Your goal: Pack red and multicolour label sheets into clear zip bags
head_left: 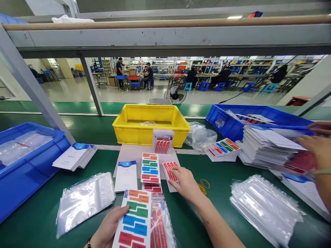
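Observation:
My left hand (110,225) is closed on a label sheet (134,218) with orange, green, blue and red labels, held at the bottom centre. Under and beside that sheet lies a clear plastic bag (161,224) with red-printed sheets inside. My right hand (184,182) rests its fingertips, spread apart, on a small stack of red label sheets (169,170). Between the hands lies a stack of multicoloured label sheets (150,168). To its left is a stack of white booklets (126,175) with blue tops. Rubber bands (203,186) lie right of my right wrist.
A yellow bin (151,132) stands ahead, with blue bins (28,165) left and another blue bin (222,122) right. Clear bag stacks (86,203) lie on the green table. At right, another person's hand (311,144) is beside a tall paper stack (266,148).

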The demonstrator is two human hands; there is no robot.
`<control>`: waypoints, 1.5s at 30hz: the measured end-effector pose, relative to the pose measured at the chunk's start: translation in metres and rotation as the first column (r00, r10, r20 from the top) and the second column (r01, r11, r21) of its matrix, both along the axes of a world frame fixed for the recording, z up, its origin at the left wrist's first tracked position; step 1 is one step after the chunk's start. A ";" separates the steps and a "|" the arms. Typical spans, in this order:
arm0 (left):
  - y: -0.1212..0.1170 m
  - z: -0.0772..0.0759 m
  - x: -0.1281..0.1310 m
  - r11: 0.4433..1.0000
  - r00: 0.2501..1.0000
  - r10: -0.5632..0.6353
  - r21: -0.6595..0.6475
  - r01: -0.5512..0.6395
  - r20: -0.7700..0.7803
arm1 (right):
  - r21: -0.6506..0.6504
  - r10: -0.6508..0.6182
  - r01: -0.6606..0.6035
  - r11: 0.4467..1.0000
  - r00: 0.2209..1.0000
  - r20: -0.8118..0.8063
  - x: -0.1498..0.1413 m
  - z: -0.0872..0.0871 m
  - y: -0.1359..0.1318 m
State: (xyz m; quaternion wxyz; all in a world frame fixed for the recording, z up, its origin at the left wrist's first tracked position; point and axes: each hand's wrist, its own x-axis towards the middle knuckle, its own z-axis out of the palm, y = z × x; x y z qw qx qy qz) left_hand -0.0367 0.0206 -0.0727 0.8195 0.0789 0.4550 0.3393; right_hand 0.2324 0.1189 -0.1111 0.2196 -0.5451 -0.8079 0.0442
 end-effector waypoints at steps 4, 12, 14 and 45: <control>0.011 0.015 0.013 0.997 0.995 -0.062 0.048 0.059 0.074 | -0.132 -0.020 0.034 0.991 0.994 0.104 0.016 -0.006 0.006; 0.032 0.011 0.040 0.999 0.996 -0.033 0.004 0.032 0.084 | -0.125 -0.067 0.078 0.989 0.994 0.092 0.018 -0.006 0.007; 0.033 0.004 0.041 0.999 0.998 -0.023 0.025 0.022 0.060 | -0.117 -0.220 0.228 0.967 0.972 0.082 0.017 -0.007 0.012; 0.031 -0.037 0.041 0.899 0.995 0.064 0.437 -0.025 -0.075 | -0.634 -0.328 -0.239 0.736 0.693 -0.642 -0.069 -0.010 -0.060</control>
